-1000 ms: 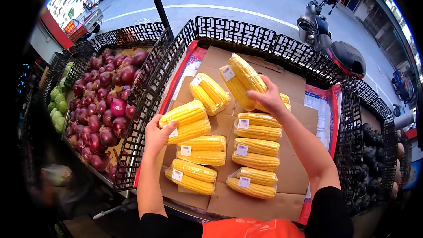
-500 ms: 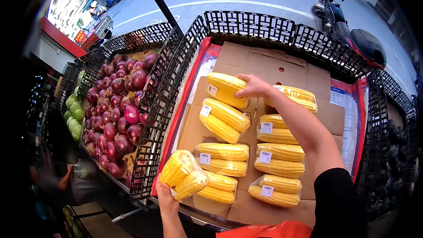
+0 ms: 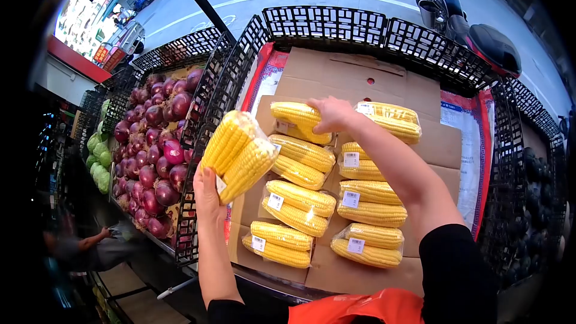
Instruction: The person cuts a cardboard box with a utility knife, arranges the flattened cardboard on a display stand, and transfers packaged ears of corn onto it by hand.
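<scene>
My left hand point(image 3: 208, 195) is closed around the lower end of a clear-wrapped pack of corn cobs point(image 3: 239, 155), holding it tilted above the left side of the display. My right hand point(image 3: 333, 114) grips the right end of another corn pack point(image 3: 295, 121), the rearmost of the left column; its fingers are partly hidden behind the pack. Just in front of that one lies a labelled corn pack point(image 3: 302, 161). Several more wrapped packs, among them a corn pack point(image 3: 372, 203) in the right column, rest on the flattened cardboard point(image 3: 429, 165).
Black plastic lattice panels point(image 3: 327, 26) fence the display at the back and sides. Red onions point(image 3: 157, 144) fill the neighbouring bin on the left, with green cabbages point(image 3: 99, 153) beyond. A motorcycle point(image 3: 474, 33) is parked on the road behind. At lower left, a person's arm point(image 3: 93, 240) shows.
My left hand has lifted its corn pack up and away from the front packs, uncovering them. My right hand keeps hold of the rear-left pack, now tilted slightly. The view has shifted a little.
</scene>
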Demonstrator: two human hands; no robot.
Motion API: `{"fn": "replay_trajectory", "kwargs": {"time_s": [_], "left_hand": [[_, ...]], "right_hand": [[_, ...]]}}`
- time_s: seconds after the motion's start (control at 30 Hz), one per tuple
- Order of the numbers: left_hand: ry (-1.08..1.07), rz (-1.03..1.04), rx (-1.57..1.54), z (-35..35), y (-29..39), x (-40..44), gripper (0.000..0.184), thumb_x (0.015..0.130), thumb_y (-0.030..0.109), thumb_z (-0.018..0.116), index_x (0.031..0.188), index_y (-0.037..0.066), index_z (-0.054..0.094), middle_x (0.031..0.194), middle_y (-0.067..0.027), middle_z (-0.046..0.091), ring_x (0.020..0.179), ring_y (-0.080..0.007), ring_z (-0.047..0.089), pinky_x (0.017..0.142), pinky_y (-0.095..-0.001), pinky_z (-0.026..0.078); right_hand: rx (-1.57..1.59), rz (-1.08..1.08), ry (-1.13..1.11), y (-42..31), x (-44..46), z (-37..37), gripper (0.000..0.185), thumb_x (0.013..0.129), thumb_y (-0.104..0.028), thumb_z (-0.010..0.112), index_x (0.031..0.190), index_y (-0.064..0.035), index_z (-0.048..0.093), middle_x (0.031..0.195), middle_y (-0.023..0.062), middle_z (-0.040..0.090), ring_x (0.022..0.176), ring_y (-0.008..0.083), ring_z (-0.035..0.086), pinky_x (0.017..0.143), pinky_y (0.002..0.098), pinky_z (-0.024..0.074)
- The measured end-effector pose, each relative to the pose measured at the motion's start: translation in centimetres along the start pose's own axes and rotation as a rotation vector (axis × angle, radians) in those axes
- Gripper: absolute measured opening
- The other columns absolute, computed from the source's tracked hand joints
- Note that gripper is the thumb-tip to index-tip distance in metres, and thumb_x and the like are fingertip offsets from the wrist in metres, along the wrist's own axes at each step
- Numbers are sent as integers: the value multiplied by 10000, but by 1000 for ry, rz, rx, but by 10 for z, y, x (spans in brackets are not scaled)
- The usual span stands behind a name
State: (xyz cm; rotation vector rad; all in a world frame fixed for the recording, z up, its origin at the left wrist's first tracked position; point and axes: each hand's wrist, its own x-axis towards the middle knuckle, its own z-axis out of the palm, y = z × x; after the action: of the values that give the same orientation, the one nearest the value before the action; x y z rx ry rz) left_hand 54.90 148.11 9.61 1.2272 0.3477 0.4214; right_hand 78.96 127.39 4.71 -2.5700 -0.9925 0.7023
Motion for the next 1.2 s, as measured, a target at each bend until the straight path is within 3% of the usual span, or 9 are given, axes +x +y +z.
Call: {"fn": "replay_trajectory", "kwargs": {"time_s": [0.1,0.17,0.4,0.53,0.67,0.7,0.8,1.0,1.2], "left_hand": [[-94,62,144,29,2,60,442,828,355,683,1053,2,544,970,-55,620,836,-105,607,716,-261,509],[-171,112,302,52,0,101,292,823,265,707,923,28,570,850,-10,611,729,-63,573,647,-227,480],[-295,222,704,134,-43,199,400,717,365,787,847,32,609,697,0,596,589,-56,527,529,-215,434],[-305,317,894,156,-83,217,416,708,393,781,819,25,621,699,-24,623,620,-69,569,545,-238,454],[-380,141,714,168,-89,195,367,740,351,774,812,36,598,704,12,593,595,-44,520,527,-214,428],[-403,112,642,172,-90,186,367,750,353,766,833,39,597,715,15,594,599,-42,520,532,-212,431],[-515,-78,378,177,-87,142,375,800,371,713,928,42,587,776,9,602,655,-46,537,585,-207,454],[-650,-459,358,161,-119,6,401,811,338,707,1034,25,591,917,-17,641,785,-62,578,709,-238,483],[-594,-587,285,136,-133,-80,450,797,303,728,1093,2,570,976,-41,639,842,-88,598,747,-246,494]], "right_hand": [[-171,-102,216,3,-17,10,725,702,-349,713,1334,-163,411,1280,102,503,1190,281,459,951,388,417],[0,-95,301,13,-40,10,707,740,-365,693,1339,-137,396,1318,106,457,1214,292,419,977,391,394],[362,-164,516,37,-204,13,417,803,-259,665,1138,-38,552,1174,143,546,1128,309,493,950,399,410],[546,52,576,42,-291,48,321,807,-218,668,1070,-50,593,1065,113,603,1005,264,574,862,364,462],[767,366,444,48,-340,83,291,808,-194,668,1054,-47,615,998,89,632,933,201,603,785,322,478],[768,389,461,53,-347,94,275,820,-169,657,1057,-36,617,983,69,639,907,140,598,740,284,476],[1103,489,488,60,-356,112,253,842,-156,636,1060,-28,611,975,46,638,904,105,584,738,261,474],[1267,445,599,61,-363,124,242,865,-148,612,1067,-16,594,951,18,622,879,78,559,753,244,470],[1129,470,426,53,-380,137,370,831,-159,650,1160,-31,538,1058,66,593,959,119,557,862,266,450]]}}
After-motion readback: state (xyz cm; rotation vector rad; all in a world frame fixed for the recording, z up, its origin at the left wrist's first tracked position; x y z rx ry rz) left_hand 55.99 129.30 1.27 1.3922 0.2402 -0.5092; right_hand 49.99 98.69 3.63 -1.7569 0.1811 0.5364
